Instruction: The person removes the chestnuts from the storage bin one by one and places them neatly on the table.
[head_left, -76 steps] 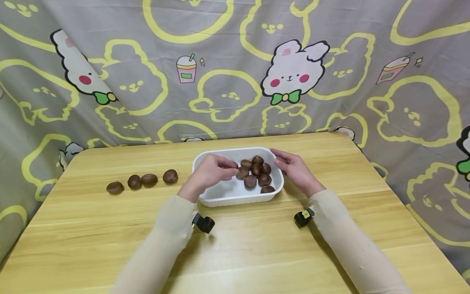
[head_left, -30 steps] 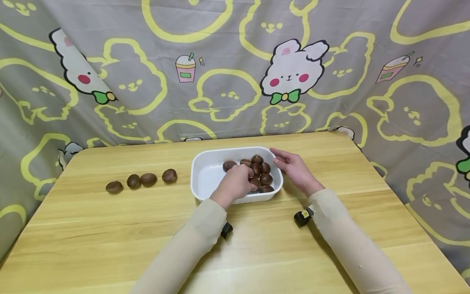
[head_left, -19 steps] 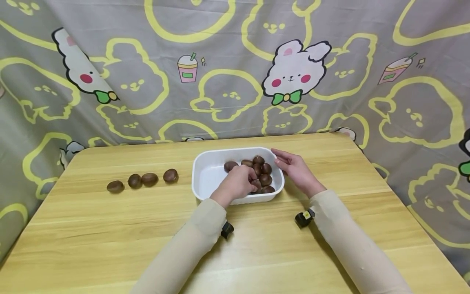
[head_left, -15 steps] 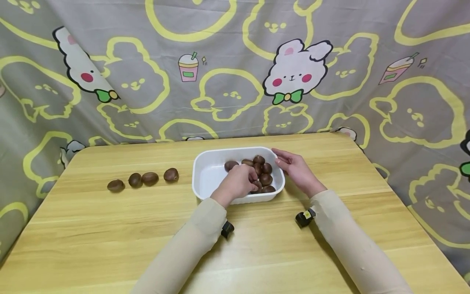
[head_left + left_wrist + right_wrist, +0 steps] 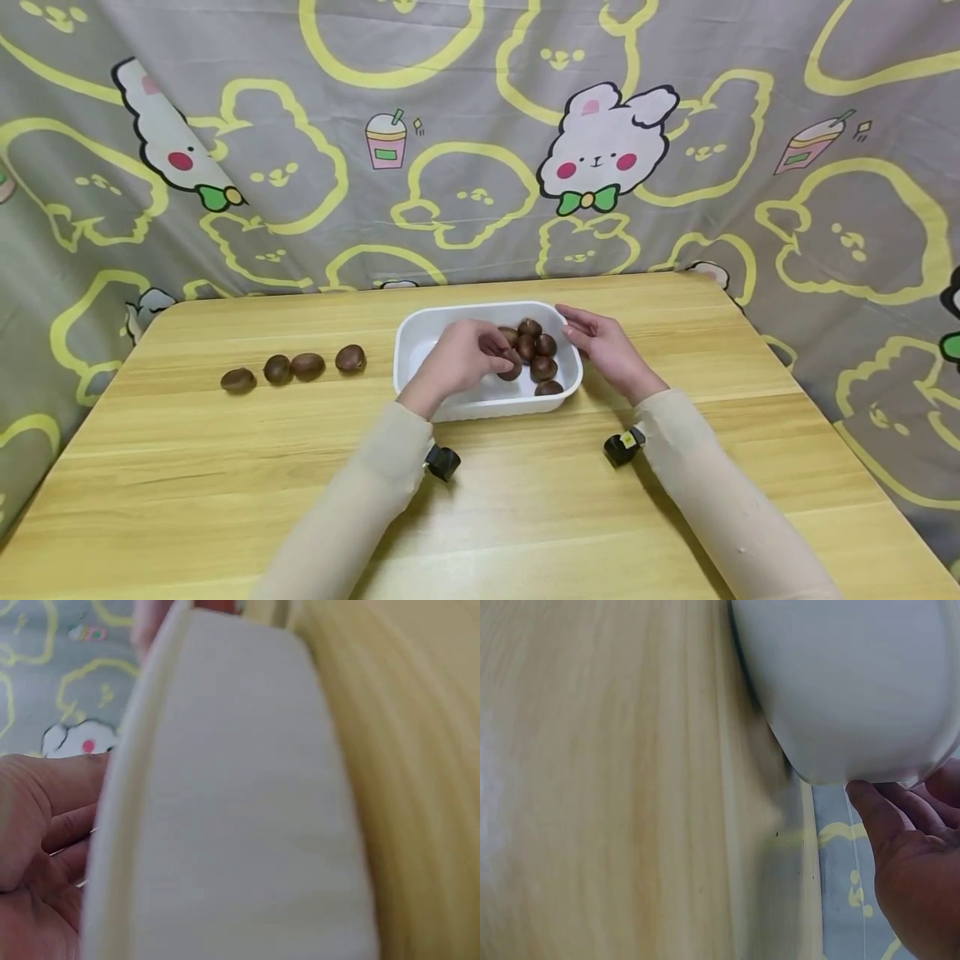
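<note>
Inside the white tray (image 5: 412, 408), my left hand (image 5: 453, 358) pinches a brown chestnut (image 5: 510, 365) at its fingertips. Several other chestnuts (image 5: 543, 368) lie together at the tray's right end. In the left wrist view the tray wall (image 5: 240, 795) fills the middle, with the left hand (image 5: 41, 847) partly hidden behind it and its fingertips out of sight. My right hand (image 5: 611, 354) holds the tray's right end, thumb at the rim. The right wrist view has the right hand (image 5: 919, 862) with fingertips against the tray's outer wall (image 5: 855, 690).
Several chestnuts (image 5: 307, 367) lie in a loose row on the wooden table (image 5: 187, 467), left of the tray. A patterned curtain (image 5: 465, 100) hangs behind the table. Each wrist wears a small black camera, left (image 5: 442, 462) and right (image 5: 621, 448).
My left hand moved right within the tray, reached the chestnuts, then shifted back left and slightly up with one at its fingertips. The right hand has stayed at the tray's right end.
</note>
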Available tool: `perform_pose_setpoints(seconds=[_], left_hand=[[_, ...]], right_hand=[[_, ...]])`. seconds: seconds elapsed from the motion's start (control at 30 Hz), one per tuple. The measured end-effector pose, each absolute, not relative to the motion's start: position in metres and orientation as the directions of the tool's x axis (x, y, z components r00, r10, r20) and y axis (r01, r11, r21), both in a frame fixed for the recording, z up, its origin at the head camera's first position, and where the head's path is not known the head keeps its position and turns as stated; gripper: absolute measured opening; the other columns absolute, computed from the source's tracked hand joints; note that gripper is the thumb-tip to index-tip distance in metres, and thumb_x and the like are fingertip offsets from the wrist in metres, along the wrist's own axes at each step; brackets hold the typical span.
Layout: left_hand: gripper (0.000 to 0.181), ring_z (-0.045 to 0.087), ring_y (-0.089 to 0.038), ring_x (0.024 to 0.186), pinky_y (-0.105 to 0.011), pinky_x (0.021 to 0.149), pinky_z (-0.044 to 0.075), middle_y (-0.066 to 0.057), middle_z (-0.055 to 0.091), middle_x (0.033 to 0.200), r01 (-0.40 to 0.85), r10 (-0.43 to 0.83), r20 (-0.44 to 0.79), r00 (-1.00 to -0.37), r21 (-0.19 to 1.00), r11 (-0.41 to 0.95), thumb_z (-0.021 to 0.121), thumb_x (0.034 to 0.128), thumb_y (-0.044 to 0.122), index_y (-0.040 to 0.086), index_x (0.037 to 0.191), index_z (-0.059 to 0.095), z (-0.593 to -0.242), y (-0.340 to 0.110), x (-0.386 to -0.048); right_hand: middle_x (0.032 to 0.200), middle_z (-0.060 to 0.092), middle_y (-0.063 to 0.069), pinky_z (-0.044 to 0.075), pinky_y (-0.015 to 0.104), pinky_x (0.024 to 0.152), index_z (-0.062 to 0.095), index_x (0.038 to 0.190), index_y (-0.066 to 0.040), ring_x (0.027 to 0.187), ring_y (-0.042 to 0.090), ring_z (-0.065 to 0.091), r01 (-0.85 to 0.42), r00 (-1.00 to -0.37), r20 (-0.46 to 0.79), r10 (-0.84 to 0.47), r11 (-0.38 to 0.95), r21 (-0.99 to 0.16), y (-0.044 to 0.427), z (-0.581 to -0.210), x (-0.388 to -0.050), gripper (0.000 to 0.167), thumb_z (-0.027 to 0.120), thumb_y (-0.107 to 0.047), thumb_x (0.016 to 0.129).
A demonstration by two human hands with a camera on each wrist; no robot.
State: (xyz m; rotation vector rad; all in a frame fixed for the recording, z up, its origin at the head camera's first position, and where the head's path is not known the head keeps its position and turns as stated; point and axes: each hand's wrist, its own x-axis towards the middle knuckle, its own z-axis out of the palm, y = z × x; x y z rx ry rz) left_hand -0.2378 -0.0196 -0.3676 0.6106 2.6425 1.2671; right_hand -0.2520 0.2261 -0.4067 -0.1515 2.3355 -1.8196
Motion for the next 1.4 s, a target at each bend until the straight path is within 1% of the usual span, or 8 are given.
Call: perform_pose_setpoints(seconds=[0.27, 0.57, 0.63, 0.83, 0.97, 1.17, 1.3, 1.4], left_hand=[[0.018, 0.066, -0.015, 0.085, -0.033, 0.077, 0.051, 0.000, 0.071, 0.088, 0.198, 0.334, 0.016, -0.942, 0.833, 0.516, 0.080, 0.0839, 0.015, 0.008, 0.100, 0.074, -0.354, -0.060, -0.241], [0.027, 0.065, -0.023, 0.093, -0.039, 0.084, 0.050, -0.007, 0.071, 0.100, 0.115, 0.247, 0.009, -0.969, 0.901, 0.419, 0.079, 0.0852, 0.020, 0.006, 0.107, 0.072, -0.345, -0.118, -0.239], [0.031, 0.064, -0.022, 0.094, -0.037, 0.083, 0.050, -0.007, 0.070, 0.103, 0.108, 0.222, 0.013, -0.975, 0.900, 0.423, 0.080, 0.0848, 0.025, 0.006, 0.109, 0.072, -0.344, -0.130, -0.237], [0.043, 0.062, -0.021, 0.083, -0.033, 0.065, 0.050, -0.008, 0.070, 0.105, 0.048, 0.138, -0.014, -0.990, 0.896, 0.442, 0.080, 0.0833, 0.036, 0.008, 0.114, 0.070, -0.340, -0.167, -0.229], [0.049, 0.061, -0.019, 0.090, -0.031, 0.066, 0.049, -0.009, 0.069, 0.110, 0.026, 0.107, -0.029, -0.994, 0.876, 0.481, 0.078, 0.0841, 0.041, 0.007, 0.117, 0.068, -0.338, -0.190, -0.221], [0.050, 0.067, -0.018, 0.088, -0.032, 0.069, 0.053, -0.002, 0.070, 0.108, -0.007, 0.074, -0.047, -0.996, 0.884, 0.467, 0.076, 0.0856, 0.043, 0.008, 0.120, 0.066, -0.343, -0.226, -0.209], [0.049, 0.064, -0.013, 0.088, -0.028, 0.068, 0.050, 0.008, 0.069, 0.105, -0.012, 0.028, -0.030, -0.999, 0.865, 0.502, 0.074, 0.0873, 0.042, 0.008, 0.121, 0.065, -0.347, -0.251, -0.200], [0.049, 0.060, -0.010, 0.092, -0.024, 0.070, 0.049, 0.011, 0.069, 0.105, -0.027, -0.003, -0.030, -1.000, 0.853, 0.522, 0.073, 0.0883, 0.042, 0.007, 0.123, 0.065, -0.350, -0.268, -0.193]], right_hand=[[0.146, 0.044, 0.019, 0.039, 0.040, 0.105, 0.039, 0.150, -0.005, 0.135, 0.028, 0.042, 0.039, -0.979, -0.084, -0.186, 0.231, -0.972, 0.226, -0.407, -0.251, 0.046, 0.047, -0.012, 0.105], [0.146, 0.045, 0.019, 0.041, 0.038, 0.103, 0.039, 0.150, -0.005, 0.133, 0.027, 0.043, 0.025, -0.977, -0.073, -0.198, 0.235, -0.972, 0.229, -0.410, -0.251, 0.047, 0.048, -0.013, 0.105], [0.145, 0.046, 0.018, 0.041, 0.038, 0.102, 0.040, 0.150, -0.006, 0.133, 0.027, 0.044, 0.029, -0.978, -0.077, -0.196, 0.237, -0.971, 0.230, -0.410, -0.251, 0.047, 0.049, -0.014, 0.105], [0.148, 0.043, 0.018, 0.038, 0.039, 0.106, 0.039, 0.150, -0.006, 0.135, 0.027, 0.041, 0.027, -0.975, -0.074, -0.210, 0.220, -0.975, 0.228, -0.409, -0.252, 0.046, 0.047, -0.014, 0.105], [0.147, 0.044, 0.018, 0.039, 0.040, 0.105, 0.039, 0.150, -0.006, 0.134, 0.027, 0.042, 0.035, -0.975, -0.082, -0.207, 0.222, -0.974, 0.227, -0.408, -0.253, 0.047, 0.048, -0.014, 0.105], [0.144, 0.048, 0.018, 0.043, 0.038, 0.100, 0.040, 0.149, -0.006, 0.131, 0.028, 0.046, 0.016, -0.977, -0.068, -0.204, 0.244, -0.970, 0.228, -0.406, -0.255, 0.047, 0.050, -0.013, 0.104], [0.144, 0.047, 0.018, 0.043, 0.038, 0.101, 0.040, 0.149, -0.005, 0.131, 0.028, 0.046, 0.019, -0.976, -0.071, -0.208, 0.244, -0.970, 0.228, -0.405, -0.255, 0.047, 0.050, -0.013, 0.104], [0.145, 0.047, 0.018, 0.043, 0.039, 0.101, 0.040, 0.150, -0.006, 0.131, 0.028, 0.046, 0.033, -0.974, -0.087, -0.208, 0.252, -0.967, 0.229, -0.406, -0.254, 0.047, 0.050, -0.014, 0.104]])
